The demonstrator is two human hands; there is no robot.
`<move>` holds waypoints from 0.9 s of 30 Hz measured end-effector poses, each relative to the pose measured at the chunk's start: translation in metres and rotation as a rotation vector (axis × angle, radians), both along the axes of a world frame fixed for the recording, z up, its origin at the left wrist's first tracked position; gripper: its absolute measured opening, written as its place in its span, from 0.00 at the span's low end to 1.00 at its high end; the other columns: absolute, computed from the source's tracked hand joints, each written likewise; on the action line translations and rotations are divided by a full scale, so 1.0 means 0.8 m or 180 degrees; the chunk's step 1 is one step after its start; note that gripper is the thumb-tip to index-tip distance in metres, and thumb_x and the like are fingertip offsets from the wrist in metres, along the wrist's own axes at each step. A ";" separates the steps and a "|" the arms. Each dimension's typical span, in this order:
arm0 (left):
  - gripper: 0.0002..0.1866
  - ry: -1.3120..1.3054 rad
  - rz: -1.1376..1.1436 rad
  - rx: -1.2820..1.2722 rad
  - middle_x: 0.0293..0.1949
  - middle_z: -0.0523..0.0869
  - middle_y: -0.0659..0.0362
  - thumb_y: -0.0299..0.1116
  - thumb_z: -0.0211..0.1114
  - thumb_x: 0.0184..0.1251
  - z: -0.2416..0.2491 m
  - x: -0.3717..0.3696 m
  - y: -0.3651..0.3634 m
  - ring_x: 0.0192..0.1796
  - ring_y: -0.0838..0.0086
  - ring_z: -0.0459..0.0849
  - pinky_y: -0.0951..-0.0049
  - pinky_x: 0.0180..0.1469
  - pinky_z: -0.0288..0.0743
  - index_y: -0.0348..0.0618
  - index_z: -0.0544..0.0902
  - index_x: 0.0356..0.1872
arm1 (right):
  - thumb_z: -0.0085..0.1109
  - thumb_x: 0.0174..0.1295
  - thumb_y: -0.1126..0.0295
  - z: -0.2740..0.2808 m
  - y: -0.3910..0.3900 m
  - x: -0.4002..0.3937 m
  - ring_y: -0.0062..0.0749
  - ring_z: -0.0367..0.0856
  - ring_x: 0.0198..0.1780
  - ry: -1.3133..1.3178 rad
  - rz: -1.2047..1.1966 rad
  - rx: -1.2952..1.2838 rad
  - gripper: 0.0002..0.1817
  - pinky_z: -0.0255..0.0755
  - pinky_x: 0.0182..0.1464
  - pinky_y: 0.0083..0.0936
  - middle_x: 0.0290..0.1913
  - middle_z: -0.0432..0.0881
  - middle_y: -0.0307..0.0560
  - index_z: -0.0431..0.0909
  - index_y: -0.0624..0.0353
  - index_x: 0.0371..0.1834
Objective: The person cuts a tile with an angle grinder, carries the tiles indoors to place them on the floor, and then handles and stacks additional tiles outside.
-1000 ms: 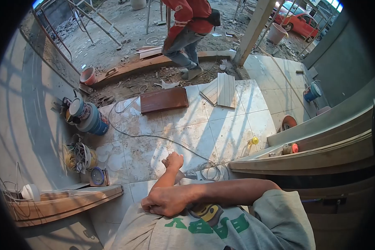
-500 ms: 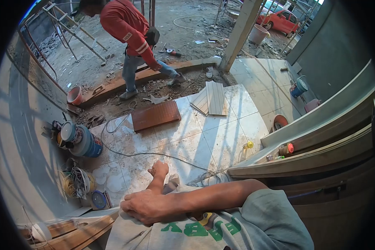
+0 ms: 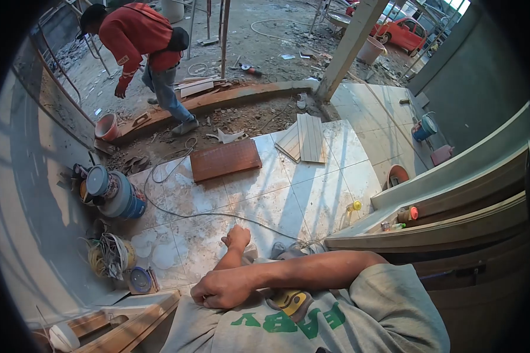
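My left hand (image 3: 237, 236) is held out in front of my body over the tiled floor, fingers curled into a loose fist, and nothing shows in it. My right arm crosses my chest. My right hand (image 3: 224, 288) lies over my left arm near the elbow, fingers bent in and closed, with no object visible in them. Below it is my grey shirt (image 3: 359, 306) with green lettering. Beyond my left hand, a grey cable (image 3: 218, 216) runs across the floor. Farther off lie a reddish-brown panel (image 3: 225, 160) and some light wood-look planks (image 3: 312, 138).
Lidded buckets (image 3: 121, 197) and a pail of coiled wires (image 3: 112, 256) stand at the left wall. A yellow-capped bottle (image 3: 350, 213) is near the door frame (image 3: 453, 217) on the right. A person in red (image 3: 138, 38) bends at the rubble-filled border.
The person in red has moved left and straightened their arm downward. My view shifts slightly. My right hand's fingers have curled in more; my left hand stays held out.
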State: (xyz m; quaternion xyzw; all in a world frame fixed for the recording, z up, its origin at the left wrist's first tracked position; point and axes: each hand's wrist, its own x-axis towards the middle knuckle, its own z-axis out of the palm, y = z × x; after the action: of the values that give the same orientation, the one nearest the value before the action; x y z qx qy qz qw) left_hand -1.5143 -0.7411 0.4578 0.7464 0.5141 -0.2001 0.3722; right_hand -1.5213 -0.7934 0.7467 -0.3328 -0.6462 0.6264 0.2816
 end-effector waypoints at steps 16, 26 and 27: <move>0.23 0.0449 0.0232 0.0227 0.57 0.81 0.50 0.48 0.55 0.63 0.000 0.021 0.080 0.61 0.59 0.78 0.53 0.66 0.54 0.46 0.81 0.54 | 0.49 0.64 0.71 -0.001 0.059 0.028 0.58 0.78 0.38 -0.0691 -0.0935 0.1005 0.08 0.71 0.39 0.45 0.32 0.76 0.61 0.69 0.65 0.38; 0.25 0.0393 0.0191 -0.0194 0.56 0.82 0.49 0.48 0.53 0.65 -0.016 0.194 0.091 0.60 0.58 0.79 0.52 0.65 0.55 0.44 0.79 0.56 | 0.48 0.63 0.71 -0.033 0.082 0.227 0.57 0.76 0.33 0.0143 0.0372 0.0493 0.06 0.67 0.39 0.45 0.27 0.76 0.59 0.71 0.63 0.35; 0.25 0.0445 0.0246 -0.0122 0.56 0.81 0.49 0.48 0.53 0.65 -0.020 0.217 0.098 0.61 0.58 0.78 0.52 0.65 0.56 0.44 0.79 0.57 | 0.48 0.63 0.72 -0.034 0.081 0.258 0.56 0.76 0.33 0.0253 0.0335 0.0394 0.05 0.66 0.38 0.44 0.27 0.76 0.58 0.71 0.63 0.35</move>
State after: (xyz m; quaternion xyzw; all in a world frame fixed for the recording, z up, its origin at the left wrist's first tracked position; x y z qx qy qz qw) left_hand -1.3410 -0.6624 0.4415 0.7030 0.5633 -0.2470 0.3570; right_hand -1.3152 -0.7285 0.7196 -0.2552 -0.6886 0.6120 0.2937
